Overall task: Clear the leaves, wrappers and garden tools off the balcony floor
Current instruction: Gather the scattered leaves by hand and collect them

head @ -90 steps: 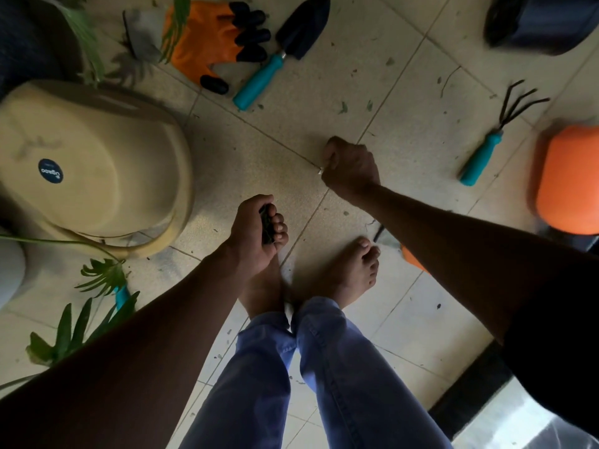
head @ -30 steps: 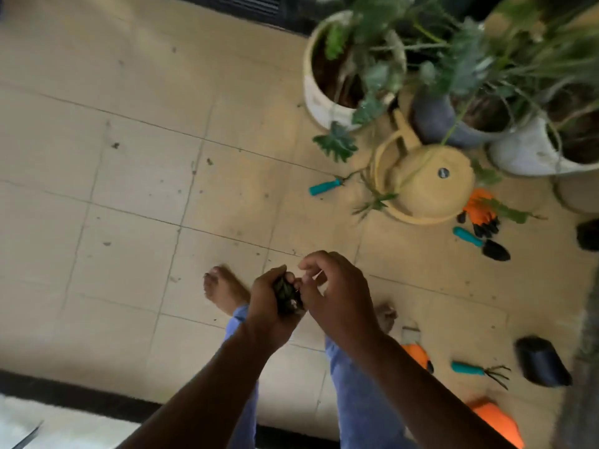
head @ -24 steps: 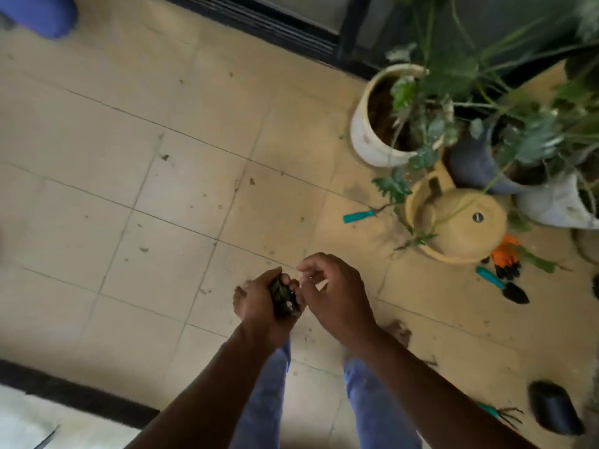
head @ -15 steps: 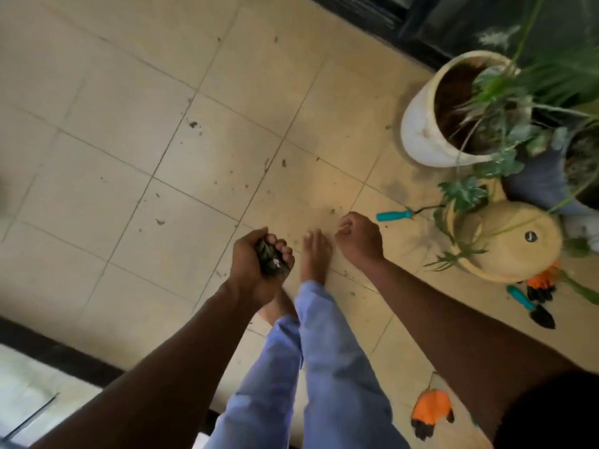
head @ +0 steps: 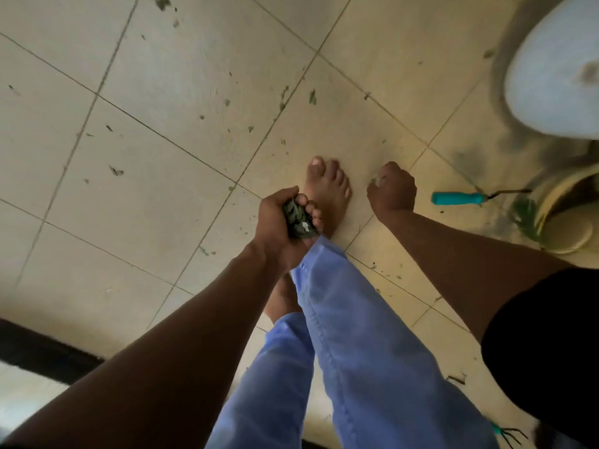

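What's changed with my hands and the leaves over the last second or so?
The right hand left the left hand and dropped to the floor beside the bare foot, fingers pinched on a small scrap. The left hand stayed closed around the bunch of leaves. The teal-handled tool lies where it was.

Soft, even daylight lies over the pale floor tiles [head: 136,189], brightest toward the upper left and turning yellower toward the right, with no glare. Both forearms and the black sleeve [head: 547,345] sit in deep shade at the lower edge, almost without detail. The right edge is smeared by motion blur, so the white pot [head: 551,89] and the leafy tan thing [head: 560,218] below it look streaked, and the wide lens bends the tile joints outward near the corners.
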`<state>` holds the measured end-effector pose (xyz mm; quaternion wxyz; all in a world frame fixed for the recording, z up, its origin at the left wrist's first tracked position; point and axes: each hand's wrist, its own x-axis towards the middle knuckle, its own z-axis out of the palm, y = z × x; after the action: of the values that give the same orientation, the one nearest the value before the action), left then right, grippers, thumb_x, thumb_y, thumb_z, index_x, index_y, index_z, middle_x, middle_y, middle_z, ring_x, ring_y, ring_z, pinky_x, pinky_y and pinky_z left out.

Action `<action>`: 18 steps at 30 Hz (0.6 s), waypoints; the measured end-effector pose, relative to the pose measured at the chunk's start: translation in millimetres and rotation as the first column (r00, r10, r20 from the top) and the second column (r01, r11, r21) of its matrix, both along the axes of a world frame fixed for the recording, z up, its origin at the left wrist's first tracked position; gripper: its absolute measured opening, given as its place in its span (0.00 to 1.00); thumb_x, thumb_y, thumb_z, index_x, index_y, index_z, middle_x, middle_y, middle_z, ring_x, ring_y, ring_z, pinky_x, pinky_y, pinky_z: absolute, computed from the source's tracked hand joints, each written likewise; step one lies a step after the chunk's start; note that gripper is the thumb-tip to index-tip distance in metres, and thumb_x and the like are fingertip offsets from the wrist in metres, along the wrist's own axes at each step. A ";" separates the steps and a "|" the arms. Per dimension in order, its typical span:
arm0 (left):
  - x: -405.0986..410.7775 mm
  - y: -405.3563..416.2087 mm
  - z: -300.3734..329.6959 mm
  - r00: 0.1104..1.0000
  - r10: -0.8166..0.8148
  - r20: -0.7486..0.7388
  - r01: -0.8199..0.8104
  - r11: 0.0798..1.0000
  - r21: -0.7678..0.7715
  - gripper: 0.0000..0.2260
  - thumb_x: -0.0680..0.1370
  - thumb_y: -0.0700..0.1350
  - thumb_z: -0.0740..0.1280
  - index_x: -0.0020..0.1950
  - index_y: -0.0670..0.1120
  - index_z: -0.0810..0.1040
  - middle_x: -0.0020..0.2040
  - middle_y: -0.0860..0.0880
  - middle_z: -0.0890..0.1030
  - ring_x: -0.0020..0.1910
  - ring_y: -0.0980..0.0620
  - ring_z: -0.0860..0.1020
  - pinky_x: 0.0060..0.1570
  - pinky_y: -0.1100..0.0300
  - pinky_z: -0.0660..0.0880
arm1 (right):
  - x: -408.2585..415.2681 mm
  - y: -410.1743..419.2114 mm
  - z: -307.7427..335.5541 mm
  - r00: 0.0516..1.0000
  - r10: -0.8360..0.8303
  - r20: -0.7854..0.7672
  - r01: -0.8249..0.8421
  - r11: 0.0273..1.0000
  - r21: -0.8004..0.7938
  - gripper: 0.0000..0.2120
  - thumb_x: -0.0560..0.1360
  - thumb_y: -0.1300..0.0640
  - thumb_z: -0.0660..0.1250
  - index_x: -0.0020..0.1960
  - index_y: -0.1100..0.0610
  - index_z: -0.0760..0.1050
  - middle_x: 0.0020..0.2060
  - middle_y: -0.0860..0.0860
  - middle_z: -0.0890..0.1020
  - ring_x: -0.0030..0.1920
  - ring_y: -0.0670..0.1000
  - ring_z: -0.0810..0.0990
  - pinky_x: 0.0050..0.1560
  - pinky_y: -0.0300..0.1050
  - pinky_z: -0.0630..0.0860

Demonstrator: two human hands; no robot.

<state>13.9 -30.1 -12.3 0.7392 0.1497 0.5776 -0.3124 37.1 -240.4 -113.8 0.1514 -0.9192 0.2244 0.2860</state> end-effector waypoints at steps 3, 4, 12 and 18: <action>6.1 -1.8 -11.4 1.000 0.018 -0.020 -0.018 1.000 -0.005 0.16 0.80 0.45 0.61 0.32 0.45 0.72 0.33 0.47 0.70 0.31 0.51 0.72 0.29 0.62 0.71 | 5.5 5.9 -10.8 0.997 0.077 0.026 -0.077 0.997 -0.013 0.12 0.77 0.60 0.70 0.58 0.63 0.78 0.55 0.60 0.82 0.57 0.60 0.81 0.51 0.48 0.76; 8.7 -1.1 -13.3 0.999 0.022 -0.024 -0.022 1.000 -0.003 0.16 0.80 0.45 0.61 0.32 0.45 0.72 0.32 0.47 0.70 0.31 0.51 0.71 0.29 0.62 0.71 | 6.3 7.5 -11.8 0.992 0.123 0.024 -0.122 0.992 -0.010 0.09 0.77 0.62 0.69 0.56 0.63 0.79 0.53 0.60 0.83 0.55 0.59 0.81 0.48 0.46 0.74; 52.4 16.4 -11.6 0.998 0.060 -0.021 -0.059 0.998 0.030 0.16 0.79 0.45 0.61 0.31 0.45 0.72 0.31 0.47 0.70 0.29 0.50 0.73 0.28 0.63 0.71 | 76.5 52.9 0.1 0.978 0.143 0.152 -0.170 0.968 0.186 0.05 0.72 0.64 0.69 0.47 0.59 0.79 0.43 0.55 0.84 0.46 0.58 0.82 0.44 0.46 0.72; 77.7 25.8 -19.7 0.996 0.088 -0.002 -0.087 0.994 0.071 0.15 0.80 0.45 0.61 0.32 0.45 0.71 0.32 0.48 0.70 0.29 0.51 0.72 0.29 0.62 0.71 | 147.9 96.4 -15.2 0.953 0.154 0.259 -0.231 0.926 0.299 0.12 0.74 0.66 0.68 0.57 0.59 0.78 0.46 0.54 0.85 0.47 0.56 0.83 0.48 0.51 0.80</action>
<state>91.6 -4.3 -32.1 0.7450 0.1495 0.5962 -0.2594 185.1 -144.1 -129.0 0.2973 -0.9260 0.0629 0.2241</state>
